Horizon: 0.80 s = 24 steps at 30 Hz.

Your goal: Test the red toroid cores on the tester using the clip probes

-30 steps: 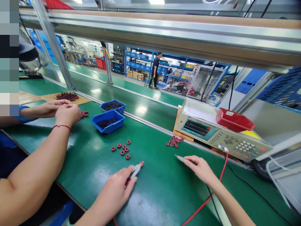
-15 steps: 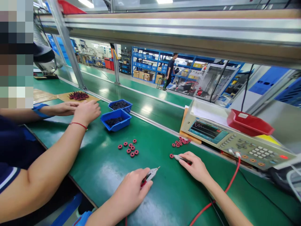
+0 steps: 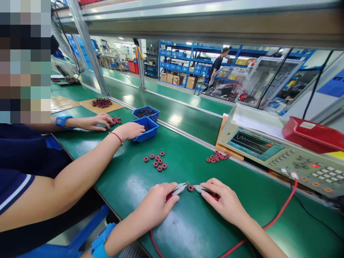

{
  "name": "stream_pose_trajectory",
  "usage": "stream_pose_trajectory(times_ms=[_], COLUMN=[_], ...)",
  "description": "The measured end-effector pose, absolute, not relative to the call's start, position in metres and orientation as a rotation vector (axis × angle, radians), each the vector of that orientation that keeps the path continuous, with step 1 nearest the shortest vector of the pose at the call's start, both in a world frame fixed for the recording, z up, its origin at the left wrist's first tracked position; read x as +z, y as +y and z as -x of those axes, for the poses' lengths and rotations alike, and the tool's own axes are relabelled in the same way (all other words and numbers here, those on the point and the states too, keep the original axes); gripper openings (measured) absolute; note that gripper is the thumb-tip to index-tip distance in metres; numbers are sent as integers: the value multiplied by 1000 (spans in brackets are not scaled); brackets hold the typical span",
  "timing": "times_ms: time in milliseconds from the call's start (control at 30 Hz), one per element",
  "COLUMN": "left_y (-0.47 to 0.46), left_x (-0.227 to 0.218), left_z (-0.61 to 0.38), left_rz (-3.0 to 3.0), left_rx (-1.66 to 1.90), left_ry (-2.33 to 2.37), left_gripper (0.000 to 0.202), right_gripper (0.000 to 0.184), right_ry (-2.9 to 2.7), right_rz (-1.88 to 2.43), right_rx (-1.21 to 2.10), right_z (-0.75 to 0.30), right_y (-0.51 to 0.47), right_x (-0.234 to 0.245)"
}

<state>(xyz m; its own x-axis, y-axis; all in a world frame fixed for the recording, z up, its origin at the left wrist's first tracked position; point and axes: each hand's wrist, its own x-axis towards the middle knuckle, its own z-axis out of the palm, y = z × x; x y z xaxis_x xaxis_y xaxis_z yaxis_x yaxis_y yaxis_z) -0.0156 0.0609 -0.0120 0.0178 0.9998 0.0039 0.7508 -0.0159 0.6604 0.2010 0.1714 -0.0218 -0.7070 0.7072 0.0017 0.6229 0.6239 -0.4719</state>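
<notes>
Your left hand [image 3: 160,203] is curled closed round the left pliers [image 3: 178,189], your right hand [image 3: 222,197] round the right pliers [image 3: 199,189]. The ring [image 3: 190,188] sits between both tips, presumably so each can reach it; contact unclear. Loose rings [image 3: 159,161] lie apart, likely against mixing.

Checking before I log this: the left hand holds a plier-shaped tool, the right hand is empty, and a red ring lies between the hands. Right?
Not quite: in the head view, the right hand isn't empty; it holds a second tool. The left hand does hold a plier-shaped tool, and the red ring lies between the hands.
</notes>
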Motion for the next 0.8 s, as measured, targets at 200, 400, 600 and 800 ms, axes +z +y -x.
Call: stream_pose_trajectory(times_ms=[200, 400, 600, 800], left_y=[62, 63, 62, 63], left_x=[-12, -9, -8, -7], left_z=[17, 14, 15, 15], left_rz=[-1840, -1842, -1846, -1846], left_rx=[707, 692, 669, 682], left_ry=[1736, 1715, 1721, 1701], left_gripper=[25, 24, 20, 19], right_gripper=[24, 23, 24, 24], right_ry=[-2655, -2643, -2635, -2641], right_rz=[1075, 1085, 1086, 1067], right_rx=[668, 694, 696, 686], right_z=[-200, -199, -198, -198], right_y=[169, 169, 169, 169], right_x=[-21, -19, -18, -18])
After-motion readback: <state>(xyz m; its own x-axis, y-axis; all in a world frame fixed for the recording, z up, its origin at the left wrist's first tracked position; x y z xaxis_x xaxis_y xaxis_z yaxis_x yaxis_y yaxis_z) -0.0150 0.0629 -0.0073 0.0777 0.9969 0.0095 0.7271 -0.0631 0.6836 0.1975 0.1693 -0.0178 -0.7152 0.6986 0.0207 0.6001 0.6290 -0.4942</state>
